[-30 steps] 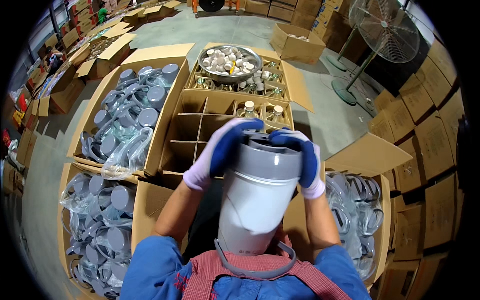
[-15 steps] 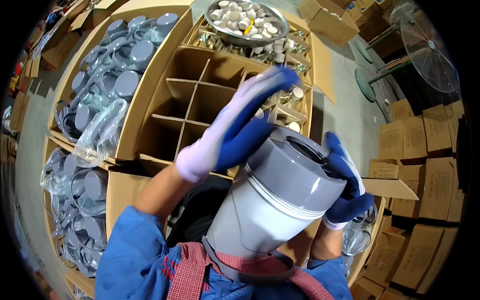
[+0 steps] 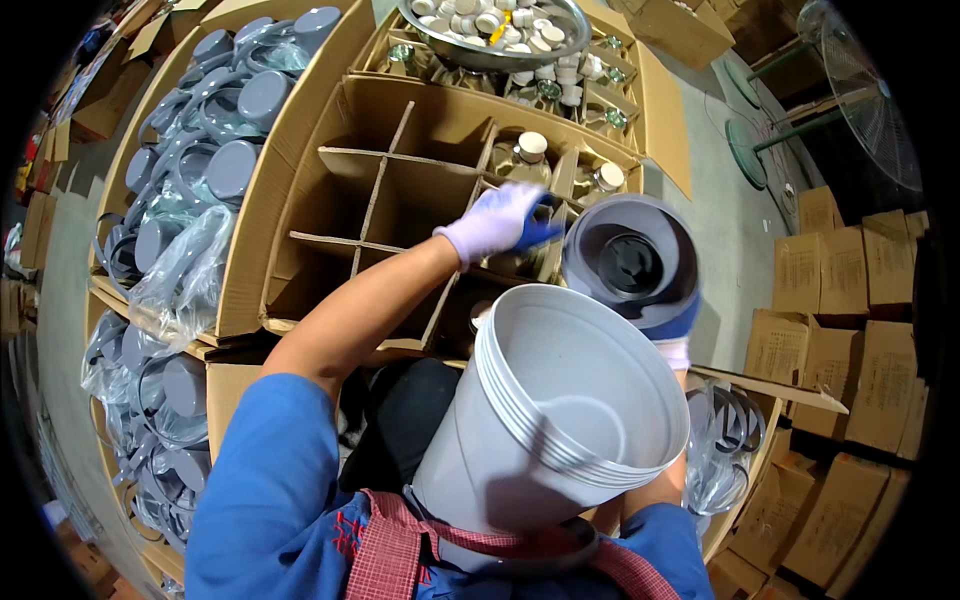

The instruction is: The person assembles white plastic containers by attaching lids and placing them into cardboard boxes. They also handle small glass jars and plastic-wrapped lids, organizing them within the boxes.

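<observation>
A pale grey plastic bucket (image 3: 580,370) stands tilted in front of my body, its mouth uncovered and its inside bare. Gripped at its edge, a darker grey lid (image 3: 595,220) is held up by my right hand (image 3: 678,328), beyond the bucket's rim. The lid's hollow side with a black round centre faces me. My left hand (image 3: 510,222), in a white and blue glove, hovers over the divided carton (image 3: 370,140), fingers apart and partly hidden. Close to it are a glass bottle with a white cap (image 3: 531,148) and another capped bottle (image 3: 608,178) in the cells.
A metal bowl of white caps (image 3: 490,48) rests on a carton of bottles at the back. Cartons at left hold grey lids with handles (image 3: 232,168) and plastic wrap. Stacked cartons (image 3: 885,350) and a standing fan (image 3: 868,90) are on the right.
The lid has come off the bucket and is turned over in my right hand. My left hand has left the lid and moved over the divided carton.
</observation>
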`<state>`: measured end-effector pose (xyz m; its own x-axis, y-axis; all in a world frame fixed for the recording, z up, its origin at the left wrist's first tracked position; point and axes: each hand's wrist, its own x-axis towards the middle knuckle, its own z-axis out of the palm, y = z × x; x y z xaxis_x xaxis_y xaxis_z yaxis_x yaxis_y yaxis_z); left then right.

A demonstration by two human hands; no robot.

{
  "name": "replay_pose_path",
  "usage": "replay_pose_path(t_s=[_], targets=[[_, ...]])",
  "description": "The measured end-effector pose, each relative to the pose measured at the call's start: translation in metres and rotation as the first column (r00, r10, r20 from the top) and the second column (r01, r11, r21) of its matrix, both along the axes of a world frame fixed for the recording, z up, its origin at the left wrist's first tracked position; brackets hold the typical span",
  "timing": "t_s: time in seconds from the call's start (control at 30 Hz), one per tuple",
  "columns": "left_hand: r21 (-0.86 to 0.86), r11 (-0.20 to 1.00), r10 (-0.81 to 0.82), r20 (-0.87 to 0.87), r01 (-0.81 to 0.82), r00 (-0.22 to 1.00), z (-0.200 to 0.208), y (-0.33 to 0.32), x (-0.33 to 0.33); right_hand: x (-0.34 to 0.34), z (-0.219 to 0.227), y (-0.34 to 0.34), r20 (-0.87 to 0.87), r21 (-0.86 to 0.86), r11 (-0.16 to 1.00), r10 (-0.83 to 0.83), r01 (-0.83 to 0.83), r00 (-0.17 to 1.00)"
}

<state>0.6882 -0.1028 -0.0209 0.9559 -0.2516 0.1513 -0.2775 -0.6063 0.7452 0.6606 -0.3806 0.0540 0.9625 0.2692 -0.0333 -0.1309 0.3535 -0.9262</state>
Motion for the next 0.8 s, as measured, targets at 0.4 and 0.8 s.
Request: replay_pose_path(t_s=[0.4,0.8], targets=[[0.099,0.993,-0.032,0.751,-0.064,0.659,0.222,0.029,-0.071,-0.072,-0.028,0.000,0.380,-0.312,0.818,-0.359,0.483,0.853],[-0.248,0.938,-0.050,0.592,0.241,0.805,0.341,0.055,-0.139,-0.117,0.138,0.076,0.200,0.385,0.894,0.164,-0.232,0.966]])
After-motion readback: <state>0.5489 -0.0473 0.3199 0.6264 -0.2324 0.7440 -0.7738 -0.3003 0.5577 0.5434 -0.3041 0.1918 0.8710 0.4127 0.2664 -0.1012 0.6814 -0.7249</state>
